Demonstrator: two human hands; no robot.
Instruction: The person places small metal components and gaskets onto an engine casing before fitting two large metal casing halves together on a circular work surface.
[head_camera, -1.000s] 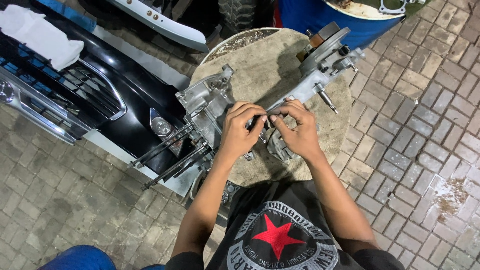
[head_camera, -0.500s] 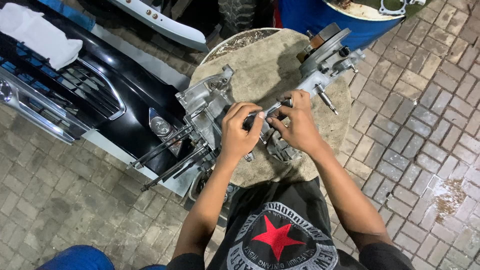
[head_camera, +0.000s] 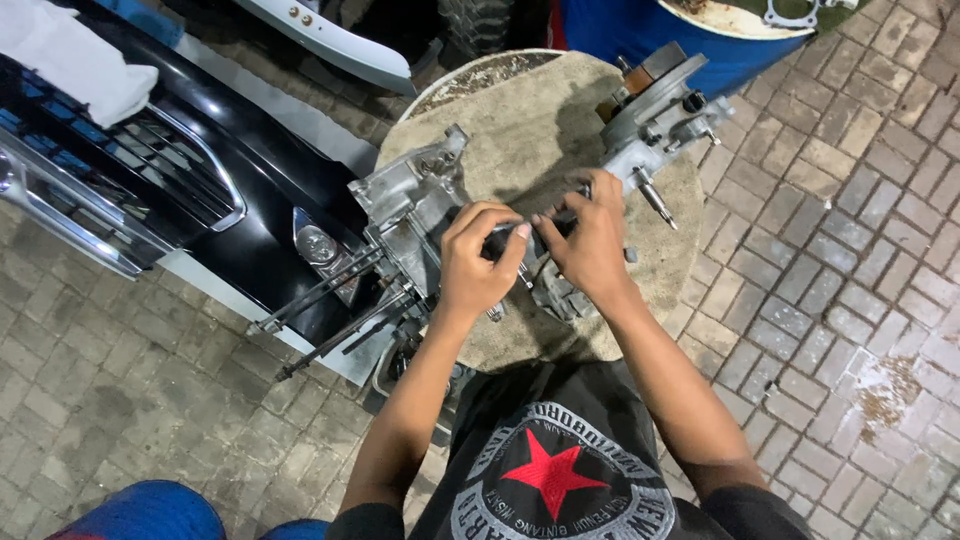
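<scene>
Near: black shirt (head_camera: 560, 470) w/ red star. L hand (head_camera: 478, 262) & R hand (head_camera: 592, 245) close together over the metal assembly (head_camera: 430, 205) on the round table (head_camera: 520, 120), fingers pinched narrow on a small dark part (head_camera: 500, 243) betw. them. Rods (head_camera: 330, 310) stick out left off table edge. Left: black bumper (head_camera: 200, 180). Far right: blue drum (head_camera: 690, 40).

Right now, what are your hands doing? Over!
Left hand and right hand both pinching a small dark part on the grey metal engine casing. Casing rests on round table. Nothing blocking.
</scene>
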